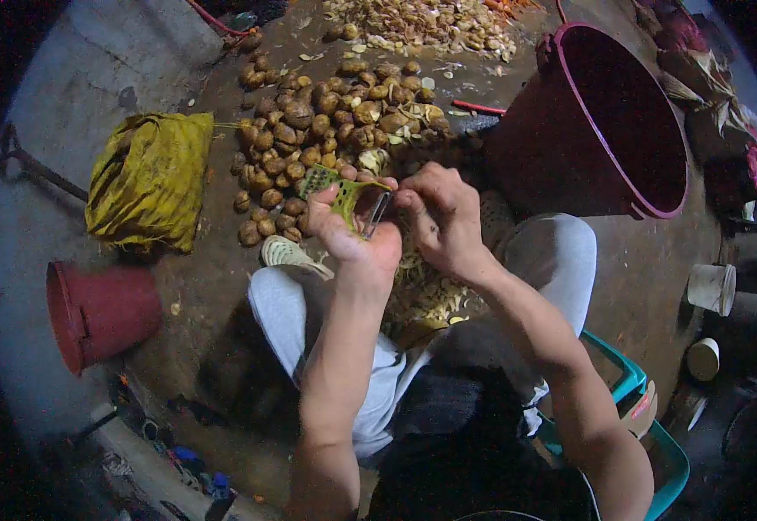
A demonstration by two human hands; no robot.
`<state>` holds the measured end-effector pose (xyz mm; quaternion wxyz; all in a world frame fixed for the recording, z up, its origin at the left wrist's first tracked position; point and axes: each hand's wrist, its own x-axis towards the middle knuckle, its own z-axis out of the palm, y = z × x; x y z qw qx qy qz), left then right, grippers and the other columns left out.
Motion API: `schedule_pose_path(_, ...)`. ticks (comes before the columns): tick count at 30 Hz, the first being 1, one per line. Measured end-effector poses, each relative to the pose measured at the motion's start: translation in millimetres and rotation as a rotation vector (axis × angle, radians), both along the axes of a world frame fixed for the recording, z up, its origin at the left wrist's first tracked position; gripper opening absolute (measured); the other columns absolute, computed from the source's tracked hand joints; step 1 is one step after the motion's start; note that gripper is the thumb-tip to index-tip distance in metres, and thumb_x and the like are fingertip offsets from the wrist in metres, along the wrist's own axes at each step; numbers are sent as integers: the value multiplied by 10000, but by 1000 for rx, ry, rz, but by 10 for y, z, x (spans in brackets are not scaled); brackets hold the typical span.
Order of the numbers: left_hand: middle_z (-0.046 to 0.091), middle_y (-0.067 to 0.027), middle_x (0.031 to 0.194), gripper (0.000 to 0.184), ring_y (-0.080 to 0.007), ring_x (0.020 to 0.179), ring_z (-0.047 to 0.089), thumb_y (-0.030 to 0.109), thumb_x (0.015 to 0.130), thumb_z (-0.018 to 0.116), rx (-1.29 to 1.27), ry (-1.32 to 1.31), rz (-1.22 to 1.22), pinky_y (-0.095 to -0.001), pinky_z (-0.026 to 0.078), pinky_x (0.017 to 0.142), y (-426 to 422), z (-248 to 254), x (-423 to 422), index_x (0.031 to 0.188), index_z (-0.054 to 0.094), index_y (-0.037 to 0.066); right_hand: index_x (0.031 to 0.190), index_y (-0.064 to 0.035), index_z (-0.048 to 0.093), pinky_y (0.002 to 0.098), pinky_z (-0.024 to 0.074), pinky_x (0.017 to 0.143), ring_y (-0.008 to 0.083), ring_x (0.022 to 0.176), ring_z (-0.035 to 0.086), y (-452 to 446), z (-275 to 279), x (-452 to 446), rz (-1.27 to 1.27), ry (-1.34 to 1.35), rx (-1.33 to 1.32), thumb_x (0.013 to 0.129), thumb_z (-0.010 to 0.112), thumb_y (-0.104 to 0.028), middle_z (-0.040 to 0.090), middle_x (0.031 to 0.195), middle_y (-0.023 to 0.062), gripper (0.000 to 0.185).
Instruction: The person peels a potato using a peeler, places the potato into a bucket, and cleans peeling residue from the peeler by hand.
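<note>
My left hand (354, 236) is closed around a yellow-green peeler (343, 198) with holes in its flat body and a metal blade across its open end. Close beside the blade, my right hand (444, 219) has its fingers curled and pinched together; what they hold, if anything, is hidden. Just beyond both hands lies a pile of brown, dirt-covered potatoes (309, 117), some partly peeled. Peelings (448, 300) are heaped on the floor below the hands, between my legs.
A large dark red bucket (535, 130) stands tilted at the right, a smaller red bucket (122, 304) at the left. Near it rests a yellow woven sack (148, 178). More peelings (430, 26) lie at the back. A teal plastic stool (669, 469) is at lower right.
</note>
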<state>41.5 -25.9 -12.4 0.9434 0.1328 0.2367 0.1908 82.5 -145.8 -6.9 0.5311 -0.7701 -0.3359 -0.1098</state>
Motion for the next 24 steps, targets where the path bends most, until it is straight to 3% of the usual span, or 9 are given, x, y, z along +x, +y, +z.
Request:
schedule_pose_path(10,611,-96,752,270,-307,697,627,290,802,496,-16,77,51,-450,522,755,-15,-12,17,896,573,50,796,-88,630,369,368,637,289,681,552,-14,41,-7,10,-22,16,759,691,-37,571,713,86,88)
schedule_pose_path(17,613,-102,741,259,-311,698,631,276,798,491,-73,1,43,-431,523,757,-32,28,6,895,573,50,793,-49,644,363,425,645,287,696,573,-80,38,77,5,244,119,783,672,-14,610,740,109,46)
schedule_pose_path(20,614,-102,760,250,-296,728,612,273,800,498,-90,24,26,-420,509,753,-24,45,14,885,576,50,801,-67,652,352,383,644,273,685,559,-50,128,66,13,3,17,776,688,-41,592,724,87,51)
schedule_pose_path(24,619,-94,786,245,-275,770,599,273,806,505,-93,-30,-14,-412,497,734,-38,16,-10,890,581,55,810,-80,648,357,343,636,265,679,544,-16,93,62,14,-41,-3,761,696,-51,572,710,79,74)
